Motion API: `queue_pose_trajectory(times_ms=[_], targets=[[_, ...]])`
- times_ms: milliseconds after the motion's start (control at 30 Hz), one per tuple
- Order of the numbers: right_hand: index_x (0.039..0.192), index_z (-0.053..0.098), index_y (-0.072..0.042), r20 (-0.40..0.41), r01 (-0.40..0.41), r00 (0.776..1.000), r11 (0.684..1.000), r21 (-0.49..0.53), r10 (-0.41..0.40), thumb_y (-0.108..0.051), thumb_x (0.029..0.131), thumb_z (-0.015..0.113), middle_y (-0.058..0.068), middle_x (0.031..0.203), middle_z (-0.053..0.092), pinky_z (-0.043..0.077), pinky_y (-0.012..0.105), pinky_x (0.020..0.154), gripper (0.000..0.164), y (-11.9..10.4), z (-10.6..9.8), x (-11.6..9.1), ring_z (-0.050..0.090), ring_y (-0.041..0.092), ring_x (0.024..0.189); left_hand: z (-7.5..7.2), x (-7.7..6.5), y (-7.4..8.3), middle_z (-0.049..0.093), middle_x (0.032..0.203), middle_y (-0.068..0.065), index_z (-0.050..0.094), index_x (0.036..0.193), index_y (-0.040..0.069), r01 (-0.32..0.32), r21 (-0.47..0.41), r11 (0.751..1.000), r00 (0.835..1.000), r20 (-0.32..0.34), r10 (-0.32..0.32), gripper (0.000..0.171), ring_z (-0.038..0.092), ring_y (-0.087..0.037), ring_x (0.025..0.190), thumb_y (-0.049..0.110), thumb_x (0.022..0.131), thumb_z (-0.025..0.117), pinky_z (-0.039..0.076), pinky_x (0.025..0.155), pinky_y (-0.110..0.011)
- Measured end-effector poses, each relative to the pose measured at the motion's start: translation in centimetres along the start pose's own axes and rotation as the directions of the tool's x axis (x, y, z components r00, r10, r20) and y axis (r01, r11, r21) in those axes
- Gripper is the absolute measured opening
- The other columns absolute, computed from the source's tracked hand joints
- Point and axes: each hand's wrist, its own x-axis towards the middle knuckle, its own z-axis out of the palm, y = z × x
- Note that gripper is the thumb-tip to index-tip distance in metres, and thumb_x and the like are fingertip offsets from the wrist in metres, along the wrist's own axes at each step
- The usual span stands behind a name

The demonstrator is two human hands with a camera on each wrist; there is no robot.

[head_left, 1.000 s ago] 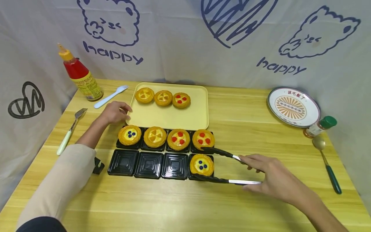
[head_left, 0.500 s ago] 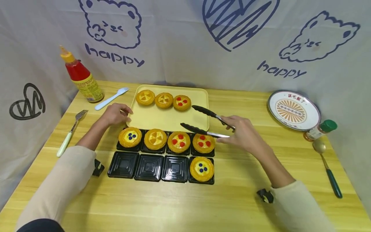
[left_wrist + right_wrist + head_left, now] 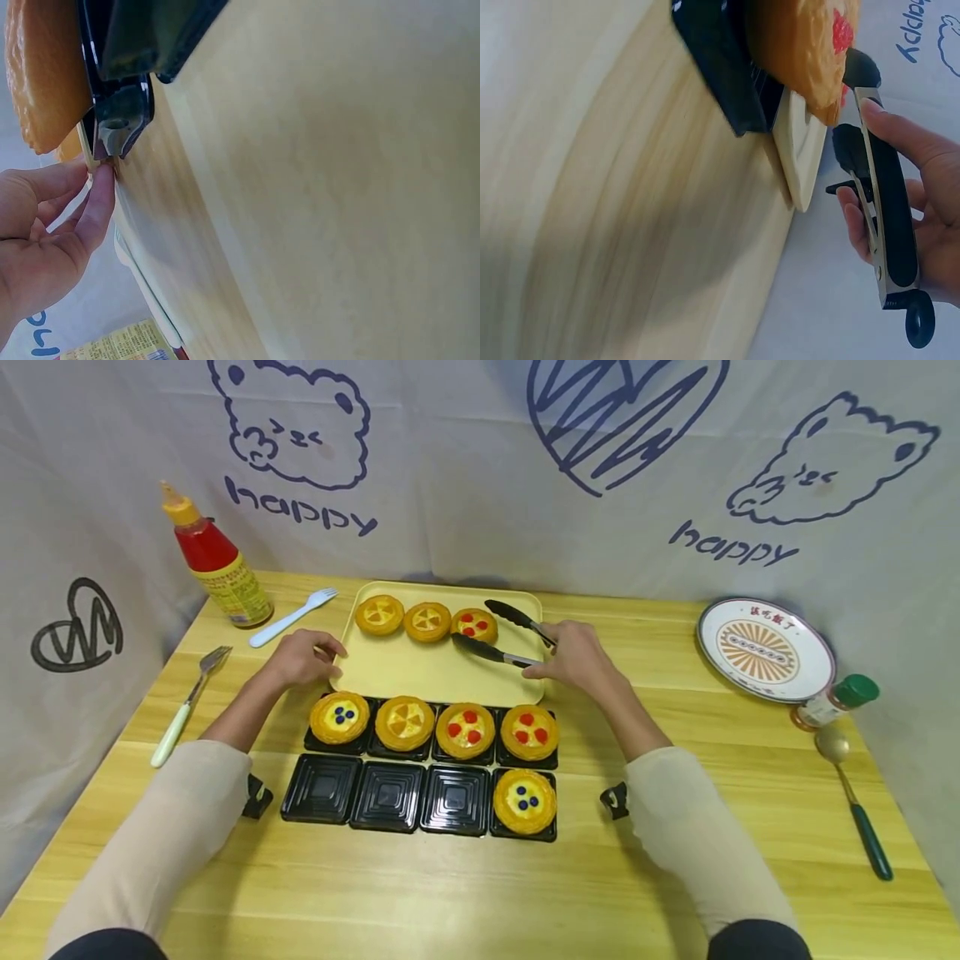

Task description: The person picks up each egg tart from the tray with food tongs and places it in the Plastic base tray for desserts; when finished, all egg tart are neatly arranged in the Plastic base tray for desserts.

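Note:
My right hand (image 3: 579, 656) grips black-and-silver tongs (image 3: 889, 195), whose spread arms lie either side of a red-topped tart (image 3: 474, 623) on the yellow tray (image 3: 405, 670). Whether the tips touch that tart is unclear. Two orange-topped tarts (image 3: 427, 622) sit to its left on the same tray. At the tray's left edge, my left hand (image 3: 303, 658) pinches the rim between thumb and fingers, as the left wrist view shows. In front stand black square holders (image 3: 387, 795) in two rows; the back row carries tarts, and a blue-dotted tart (image 3: 525, 802) fills the front row's right-hand holder.
A red sauce bottle (image 3: 225, 568), a pale blue fork (image 3: 292, 618) and a metal fork (image 3: 191, 702) are on the left. To the right are a patterned plate (image 3: 765, 647), a green-capped jar (image 3: 834, 702) and a green-handled spoon (image 3: 862, 818). A cloth wall closes off the back.
My right hand has carried the tongs from the front-right blue-dotted tart, up and left, to the red-topped tart on the tray. My left hand stays at the tray's edge.

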Motion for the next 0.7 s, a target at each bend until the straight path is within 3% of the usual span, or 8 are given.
queue_pose_trajectory(times_ms=[100, 200, 300, 367, 533, 700], targets=[[0.14, 0.044, -0.003, 0.016, -0.025, 1.0, 1.0, 0.009, 0.025, -0.037, 0.076, 0.078, 0.021, 0.141, 0.047, 0.046, 0.04, 0.087, 0.08, -0.2, 0.1, 0.3, 0.054, 0.032, 0.113, 0.1, 0.0, 0.0, 0.059, 0.109, -0.025, 0.063, 0.111, -0.004, -0.003, -0.002, 1.0, 1.0, -0.001, 0.003, 0.028, 0.062, -0.04, 0.1, 0.006, 0.085, 0.066, 0.048, 0.07, -0.033], [0.14, 0.045, -0.003, 0.009, -0.025, 1.0, 1.0, 0.01, 0.025, -0.036, 0.076, 0.078, 0.022, 0.133, 0.055, 0.042, 0.033, 0.067, 0.079, -0.3, 0.1, 0.3, 0.055, 0.023, 0.079, 0.1, 0.0, -0.1, 0.059, 0.109, -0.026, 0.063, 0.111, -0.004, -0.005, -0.001, 1.0, 1.0, -0.005, 0.005, 0.028, 0.062, -0.04, 0.1, 0.006, 0.085, 0.066, 0.048, 0.07, -0.033], [0.138, 0.047, -0.003, -0.017, -0.001, 1.0, 1.0, 0.024, 0.002, -0.034, 0.077, 0.078, 0.021, 0.12, 0.063, 0.037, 0.027, 0.055, 0.076, -0.1, 0.0, -0.1, 0.048, 0.017, 0.062, 0.1, 0.0, -0.1, 0.059, 0.109, -0.026, 0.063, 0.11, -0.005, -0.007, -0.001, 1.0, 1.0, -0.006, 0.007, 0.028, 0.062, -0.041, 0.101, 0.006, 0.084, 0.067, 0.049, 0.071, -0.034], [0.137, 0.047, -0.003, -0.034, 0.024, 0.999, 0.999, 0.022, -0.023, -0.033, 0.077, 0.078, 0.021, 0.114, 0.065, 0.039, 0.026, 0.056, 0.075, 0.1, -0.2, -0.7, 0.053, 0.018, 0.066, 0.2, 0.0, -0.1, 0.059, 0.109, -0.026, 0.063, 0.111, -0.005, -0.005, -0.001, 1.0, 1.0, -0.005, 0.005, 0.029, 0.062, -0.04, 0.101, 0.006, 0.084, 0.067, 0.049, 0.072, -0.035], [0.138, 0.047, -0.005, -0.051, 0.071, 0.996, 0.997, -0.002, -0.071, -0.034, 0.077, 0.078, 0.021, 0.119, 0.063, 0.05, 0.034, 0.067, 0.075, 0.3, -1.0, -3.0, 0.064, 0.027, 0.089, 0.2, 0.1, -0.1, 0.058, 0.111, -0.025, 0.063, 0.112, -0.004, 0.007, -0.007, 1.0, 1.0, 0.002, -0.007, 0.029, 0.061, -0.04, 0.102, 0.007, 0.085, 0.067, 0.049, 0.073, -0.036], [0.136, 0.05, -0.004, -0.087, 0.147, 0.985, 0.988, -0.055, -0.151, -0.034, 0.074, 0.08, 0.019, 0.11, 0.066, 0.05, 0.037, 0.071, 0.075, 0.3, -1.9, -6.4, 0.064, 0.028, 0.087, 0.1, 0.1, -0.1, 0.059, 0.112, -0.026, 0.063, 0.112, -0.003, 0.005, 0.001, 1.0, 1.0, 0.004, -0.005, 0.029, 0.061, -0.04, 0.103, 0.008, 0.085, 0.067, 0.05, 0.074, -0.037]])
